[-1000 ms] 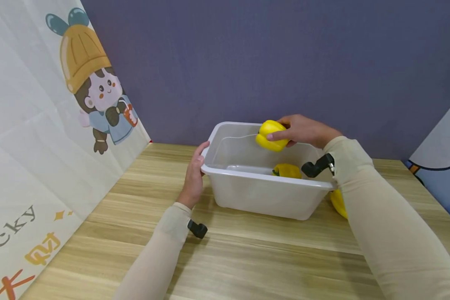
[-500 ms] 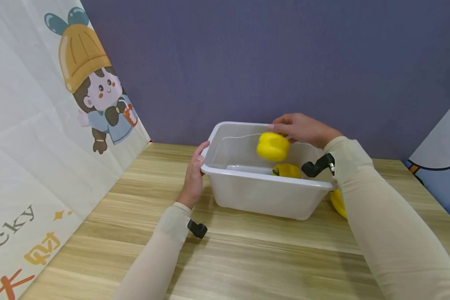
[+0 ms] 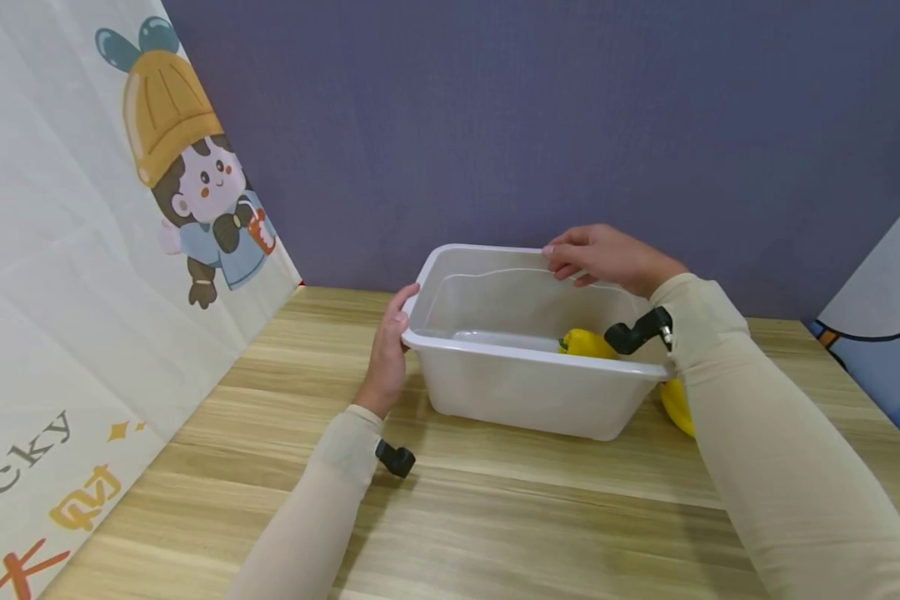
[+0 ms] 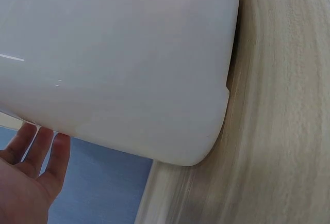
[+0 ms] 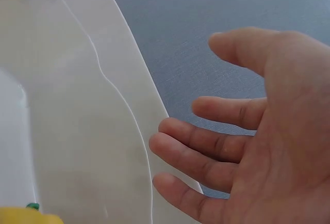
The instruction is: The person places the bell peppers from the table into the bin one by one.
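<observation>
My left hand [image 3: 387, 358] grips the left rim of the light grey plastic bin [image 3: 525, 392]; in the left wrist view the fingers [image 4: 38, 152] reach up to the bin's edge. Over the back rim hovers my right hand [image 3: 607, 258], holding nothing, its fingers [image 5: 201, 162] loosely bent in the right wrist view. Inside the bin, near the front right, lies a yellow bell pepper [image 3: 588, 343], partly hidden by the front wall. Its green stem [image 5: 33, 205] shows at the lower left of the right wrist view.
Another yellow bell pepper [image 3: 677, 407] lies on the wooden table [image 3: 510, 517] right of the bin, partly behind the right sleeve. A dark blue-grey panel [image 3: 510, 125] stands behind the bin. A printed white sheet [image 3: 52, 275] hangs at left.
My right hand has let go of the yellow bell pepper it held, which dropped into the bin. The pepper seen inside now sits slightly further right. My left hand has stayed on the rim.
</observation>
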The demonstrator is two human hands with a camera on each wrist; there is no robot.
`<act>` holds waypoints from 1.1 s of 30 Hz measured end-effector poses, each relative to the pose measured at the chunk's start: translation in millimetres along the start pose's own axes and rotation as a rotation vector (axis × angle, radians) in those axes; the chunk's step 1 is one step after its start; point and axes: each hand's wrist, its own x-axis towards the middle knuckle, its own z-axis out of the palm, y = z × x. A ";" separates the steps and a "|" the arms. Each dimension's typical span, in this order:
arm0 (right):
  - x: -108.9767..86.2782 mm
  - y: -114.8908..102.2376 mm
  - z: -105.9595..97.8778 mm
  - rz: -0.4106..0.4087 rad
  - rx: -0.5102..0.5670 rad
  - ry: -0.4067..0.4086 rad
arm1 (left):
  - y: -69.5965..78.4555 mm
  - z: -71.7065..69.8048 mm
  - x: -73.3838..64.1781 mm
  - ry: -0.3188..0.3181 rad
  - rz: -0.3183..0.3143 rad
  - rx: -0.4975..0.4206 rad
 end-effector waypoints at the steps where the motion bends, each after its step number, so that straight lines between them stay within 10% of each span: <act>1: -0.7 -0.6 0.5 0.001 0.002 -0.001 | 0.0 -0.6 -0.4 -0.001 -0.001 0.000; 33: -8.1 3.4 -23.9 -0.018 -0.060 -0.020 | -5.0 7.9 6.9 0.031 -0.002 0.005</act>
